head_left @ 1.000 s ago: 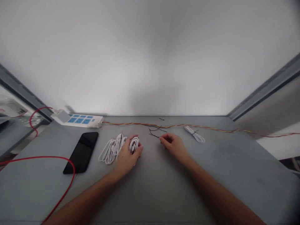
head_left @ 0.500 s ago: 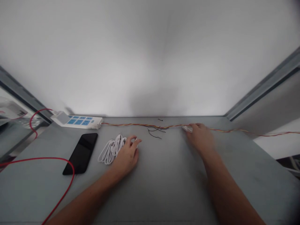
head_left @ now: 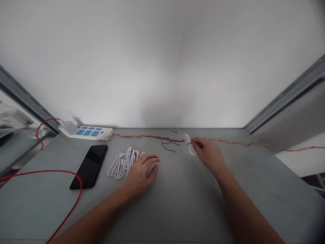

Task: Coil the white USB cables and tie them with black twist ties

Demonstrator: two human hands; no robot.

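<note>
Between the fingers of my right hand (head_left: pixel 209 155) is a small white cable bundle (head_left: pixel 189 145), folded and bound round its middle with a dark tie. It is tilted over the twisted red-and-yellow wire (head_left: pixel 228 142) near the back of the table. My left hand (head_left: pixel 142 172) is open, thumb and fingers apart, with nothing visible between them. Just left of it lies a pile of white coiled cables (head_left: pixel 123 164), partly hidden by the hand. Several thin black ties (head_left: pixel 167 148) lie on the table between the two hands, close to the wire.
A black phone (head_left: pixel 89 166) lies on the grey table (head_left: pixel 172 206). Behind it, a white power strip (head_left: pixel 88 133) with blue sockets holds a plugged-in adapter (head_left: pixel 69 127). A red cable (head_left: pixel 48 171) loops across the left side. A white wall (head_left: pixel 162 67) closes off the back.
My right hand has drawn the white cable bundle left and toward me, turning it more upright. My left hand has shifted slightly right, its thumb and fingers now spread apart.
</note>
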